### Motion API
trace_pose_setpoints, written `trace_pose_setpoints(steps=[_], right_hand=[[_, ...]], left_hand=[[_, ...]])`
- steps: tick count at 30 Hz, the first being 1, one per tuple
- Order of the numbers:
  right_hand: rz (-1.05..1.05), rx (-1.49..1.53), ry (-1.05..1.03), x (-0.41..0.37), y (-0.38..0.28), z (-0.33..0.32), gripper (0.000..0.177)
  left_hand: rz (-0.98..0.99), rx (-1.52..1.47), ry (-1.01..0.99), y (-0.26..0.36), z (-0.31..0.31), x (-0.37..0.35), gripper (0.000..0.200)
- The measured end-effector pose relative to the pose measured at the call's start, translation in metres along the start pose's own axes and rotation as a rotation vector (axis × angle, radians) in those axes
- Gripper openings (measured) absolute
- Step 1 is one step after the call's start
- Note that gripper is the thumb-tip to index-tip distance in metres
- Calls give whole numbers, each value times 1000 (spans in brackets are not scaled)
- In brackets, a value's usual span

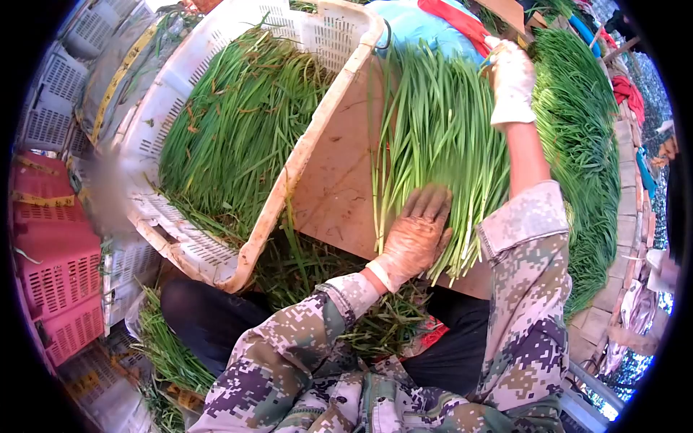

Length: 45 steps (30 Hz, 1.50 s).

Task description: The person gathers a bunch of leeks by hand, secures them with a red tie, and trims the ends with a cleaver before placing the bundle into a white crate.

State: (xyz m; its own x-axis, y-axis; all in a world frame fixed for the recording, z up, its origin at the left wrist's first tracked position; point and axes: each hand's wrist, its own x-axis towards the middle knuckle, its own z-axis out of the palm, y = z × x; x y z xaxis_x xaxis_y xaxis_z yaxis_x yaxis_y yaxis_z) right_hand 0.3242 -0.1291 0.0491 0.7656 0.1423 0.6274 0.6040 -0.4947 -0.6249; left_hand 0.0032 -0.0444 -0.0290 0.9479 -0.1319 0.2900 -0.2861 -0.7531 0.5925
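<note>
A spread of long green stalks (440,130) lies on a brown board (336,173) in front of me, pale ends towards my body. My left hand (419,234), in a stained thin glove, rests flat on the lower part of these stalks with its fingers stretched out. At the upper right of the spread is my gloved right hand (512,79), its fingers bent closed beside a red strip (458,25) and a blue bag (404,22). A small blue bit shows at its fingertips; what it holds is too small to name.
Left of the board, a white crate (289,169) holds more green stalks (242,123). Pink crates (58,267) stand at the far left. A long heap of greens (585,159) lies to the right, beside a paved edge (624,209). Loose leaves (382,325) lie between my legs.
</note>
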Motion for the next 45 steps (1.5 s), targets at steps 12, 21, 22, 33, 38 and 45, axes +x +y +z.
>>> trace_pose_setpoints(steps=[12, 21, 22, 33, 38, 45], right_hand=[[721, 189, -550, -50, -58, -29, 15], [315, -210, -856, -67, -18, -7, 21], [430, -181, -894, -68, -22, -9, 22], [549, -286, -1067, -61, -26, -6, 21], [42, -482, -954, -72, -20, -14, 27], [-193, -696, -366, -119, -8, -8, 17]], left_hand=[[4, 71, -19, 1, 1, 0, 57], [0, 67, -28, 2, -1, 0, 57], [-1, 66, -28, 2, -1, 1, 57], [-3, 41, -21, 1, -1, 1, 57], [6, 64, 9, 0, 3, 0, 58], [2, 82, -24, 2, 2, 1, 58]])
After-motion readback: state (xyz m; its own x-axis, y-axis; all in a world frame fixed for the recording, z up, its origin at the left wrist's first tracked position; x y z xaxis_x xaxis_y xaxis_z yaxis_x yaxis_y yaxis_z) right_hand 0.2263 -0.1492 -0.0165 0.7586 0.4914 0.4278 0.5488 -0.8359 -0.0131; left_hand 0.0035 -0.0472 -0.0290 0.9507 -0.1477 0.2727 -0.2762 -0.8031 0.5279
